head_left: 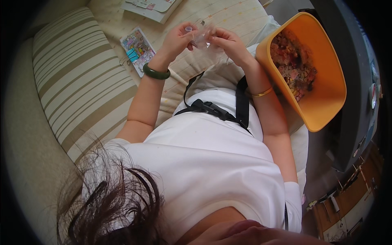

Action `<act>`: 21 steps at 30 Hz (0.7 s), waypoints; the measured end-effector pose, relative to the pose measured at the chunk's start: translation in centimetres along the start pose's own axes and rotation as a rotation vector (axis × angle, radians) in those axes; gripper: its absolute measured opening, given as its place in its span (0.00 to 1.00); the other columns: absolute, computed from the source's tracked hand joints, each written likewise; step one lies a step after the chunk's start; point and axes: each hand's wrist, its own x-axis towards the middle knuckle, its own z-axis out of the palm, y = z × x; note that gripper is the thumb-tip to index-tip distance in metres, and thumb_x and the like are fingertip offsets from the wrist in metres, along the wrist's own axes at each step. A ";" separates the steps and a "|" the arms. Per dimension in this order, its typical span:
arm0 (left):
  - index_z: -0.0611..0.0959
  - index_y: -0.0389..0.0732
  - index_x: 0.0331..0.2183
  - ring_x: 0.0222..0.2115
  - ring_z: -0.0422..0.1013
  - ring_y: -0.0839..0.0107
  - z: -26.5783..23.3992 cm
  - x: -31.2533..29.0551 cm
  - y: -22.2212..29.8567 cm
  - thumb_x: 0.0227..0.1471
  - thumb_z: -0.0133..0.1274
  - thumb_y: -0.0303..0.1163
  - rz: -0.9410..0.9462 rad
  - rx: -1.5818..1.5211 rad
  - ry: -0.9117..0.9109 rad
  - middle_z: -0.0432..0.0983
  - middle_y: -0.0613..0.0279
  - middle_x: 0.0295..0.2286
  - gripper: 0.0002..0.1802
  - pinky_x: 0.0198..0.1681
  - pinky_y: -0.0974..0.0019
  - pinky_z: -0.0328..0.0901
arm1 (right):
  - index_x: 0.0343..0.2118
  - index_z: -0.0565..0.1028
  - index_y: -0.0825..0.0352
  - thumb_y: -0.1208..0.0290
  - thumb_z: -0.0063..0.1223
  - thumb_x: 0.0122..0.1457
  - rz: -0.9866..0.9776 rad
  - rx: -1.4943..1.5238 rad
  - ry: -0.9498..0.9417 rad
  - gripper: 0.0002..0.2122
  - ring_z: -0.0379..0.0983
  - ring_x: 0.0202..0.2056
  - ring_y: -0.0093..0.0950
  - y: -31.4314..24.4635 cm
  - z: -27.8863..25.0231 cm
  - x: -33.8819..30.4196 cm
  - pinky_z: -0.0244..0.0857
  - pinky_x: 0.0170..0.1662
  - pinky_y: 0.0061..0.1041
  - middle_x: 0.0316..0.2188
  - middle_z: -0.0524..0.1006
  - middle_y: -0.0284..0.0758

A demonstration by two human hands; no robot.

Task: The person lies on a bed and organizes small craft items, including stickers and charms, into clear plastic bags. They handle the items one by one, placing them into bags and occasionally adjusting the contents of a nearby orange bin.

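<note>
Both hands are raised in front of my lap, gripping a clear, crinkled plastic bag (205, 36) between them. My left hand (177, 41), below which a dark green bangle (156, 72) circles the wrist, pinches the bag's left side. A small whitish round thing (188, 29) shows at its fingertips; I cannot make out what it is. Thumb and fingers of my right hand (231, 44) close on the bag's right side. What the bag holds, if anything, is too small to tell. A thin gold bracelet (263, 92) is on the right forearm.
An orange-yellow bin (326, 94) with many small colourful bits stands right of my right forearm. Left of my hands lies a bundle of colourful printed sheets (141, 45) with a blue binder clip (132, 55). A white box (153, 11) sits farther back. A striped cushion (81, 81) leans left.
</note>
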 end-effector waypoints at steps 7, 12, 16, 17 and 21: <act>0.67 0.36 0.44 0.32 0.71 0.73 1.6 -0.6 0.8 0.52 0.48 0.31 -0.040 -0.371 0.102 0.71 0.60 0.34 0.18 0.32 0.70 0.69 | 0.33 0.74 0.67 0.70 0.47 0.54 -0.071 -0.008 0.226 0.08 0.62 0.25 0.12 1.4 0.1 0.4 0.56 0.27 0.14 0.24 0.70 0.24; 0.65 0.38 0.47 0.37 0.69 0.75 4.0 -0.8 -0.4 0.50 0.49 0.26 0.170 -0.124 0.167 0.70 0.60 0.37 0.21 0.35 0.72 0.68 | 0.36 0.71 0.71 0.68 0.48 0.53 -0.169 -0.234 0.430 0.12 0.66 0.25 0.20 3.3 0.1 1.1 0.60 0.28 0.19 0.24 0.72 0.32; 0.67 0.36 0.43 0.25 0.67 0.80 5.2 -0.2 -2.1 0.49 0.50 0.26 0.162 -0.335 0.297 0.71 0.64 0.32 0.17 0.24 0.79 0.62 | 0.42 0.67 0.73 0.67 0.47 0.53 -0.293 -0.364 0.597 0.17 0.69 0.26 0.26 2.6 2.2 1.1 0.62 0.30 0.24 0.25 0.73 0.37; 0.68 0.37 0.42 0.25 0.66 0.81 5.4 -0.3 -2.2 0.50 0.50 0.26 0.167 -0.365 0.295 0.72 0.65 0.31 0.16 0.23 0.80 0.61 | 0.43 0.66 0.73 0.66 0.47 0.53 -0.296 -0.384 0.616 0.18 0.69 0.26 0.27 2.3 2.5 0.9 0.63 0.30 0.25 0.25 0.73 0.38; 0.70 0.41 0.39 0.27 0.68 0.81 5.1 0.3 -3.0 0.51 0.47 0.25 0.167 -0.487 0.398 0.73 0.65 0.30 0.11 0.24 0.78 0.63 | 0.46 0.66 0.72 0.66 0.52 0.52 -0.293 -0.366 0.591 0.21 0.66 0.25 0.20 2.2 2.9 0.5 0.62 0.29 0.18 0.24 0.71 0.32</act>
